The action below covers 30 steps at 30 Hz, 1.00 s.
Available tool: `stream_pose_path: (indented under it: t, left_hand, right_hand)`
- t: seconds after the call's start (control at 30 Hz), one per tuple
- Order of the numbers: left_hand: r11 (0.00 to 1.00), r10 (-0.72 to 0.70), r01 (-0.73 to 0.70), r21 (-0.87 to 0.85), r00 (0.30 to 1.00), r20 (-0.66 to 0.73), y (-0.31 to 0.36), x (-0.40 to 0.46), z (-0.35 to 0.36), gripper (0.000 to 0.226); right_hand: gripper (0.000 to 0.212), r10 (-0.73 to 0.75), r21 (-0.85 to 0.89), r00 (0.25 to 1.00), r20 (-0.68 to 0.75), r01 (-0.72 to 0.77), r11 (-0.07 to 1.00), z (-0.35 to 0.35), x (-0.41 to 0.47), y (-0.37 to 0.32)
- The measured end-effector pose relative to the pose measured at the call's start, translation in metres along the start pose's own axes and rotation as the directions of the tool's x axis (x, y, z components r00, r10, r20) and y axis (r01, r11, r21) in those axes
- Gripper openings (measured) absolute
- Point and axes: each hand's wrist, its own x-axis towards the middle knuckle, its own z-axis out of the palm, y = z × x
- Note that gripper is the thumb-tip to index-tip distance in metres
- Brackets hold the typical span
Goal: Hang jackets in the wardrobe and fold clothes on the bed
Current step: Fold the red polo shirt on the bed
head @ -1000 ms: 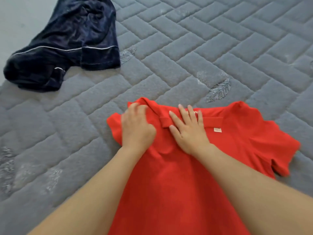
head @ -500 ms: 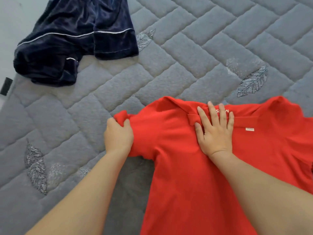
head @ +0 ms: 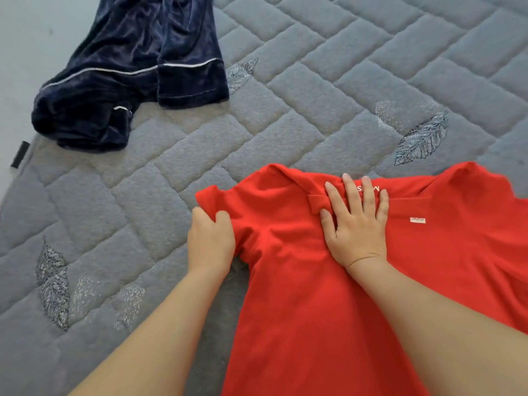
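A red polo shirt [head: 328,295] lies spread on the grey quilted bed [head: 314,95], collar towards the far side. My left hand [head: 210,241] grips the shirt's left sleeve, fingers curled into the fabric. My right hand [head: 355,221] presses flat on the shirt just below the collar, fingers straight and spread. A small white size tag shows to the right of that hand. The shirt's right side and hem run out of view.
A crumpled dark navy velvet garment [head: 134,70] with white piping lies at the far left of the bed, near the bed's left edge. A pale wall or floor shows beyond that edge. Bare quilt lies between the two garments.
My left hand left the collar area and moved out to the left sleeve, which it now grips and has drawn outward. My right hand stays pressed by the collar. The view has shifted left.
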Motion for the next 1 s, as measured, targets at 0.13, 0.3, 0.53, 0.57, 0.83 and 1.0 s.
stream_pose_path:
  t: [0.13,0.3,0.53,0.57,0.83,1.0]
  left_hand:
    - [0.878,0.184,-0.126,0.462,0.979,-0.083,0.01,-0.012,-0.008,0.014]
    - [0.927,0.137,-0.17,0.335,0.983,0.119,0.069,-0.056,0.059,0.049]
    - [0.55,0.452,-0.49,0.676,0.856,0.253,0.088,-0.18,0.143,0.061]
    - [0.517,0.574,-0.627,0.583,0.759,0.307,0.094,-0.2,0.154,0.051]
    - [0.499,0.5,-0.721,0.48,0.692,0.52,0.129,-0.323,0.255,0.049]
    - [0.47,0.582,-0.707,0.528,0.698,0.417,0.133,-0.325,0.26,0.028]
  right_hand:
    - [0.058,-0.009,0.104,0.995,0.098,-0.001,0.995,-0.02,0.003,0.002]
    - [0.045,0.004,0.553,0.997,0.074,-0.044,0.832,-0.059,-0.008,0.047]
    - [0.051,0.491,0.165,0.838,0.24,-0.533,0.83,-0.115,-0.023,0.24]
    - [0.054,0.515,0.105,0.787,0.339,-0.575,0.811,-0.118,-0.023,0.262]
    - [0.022,0.313,0.393,0.755,0.576,-0.591,0.704,-0.132,-0.01,0.302]
    - [0.03,0.289,0.578,0.763,0.578,-0.633,0.515,-0.148,-0.007,0.307]
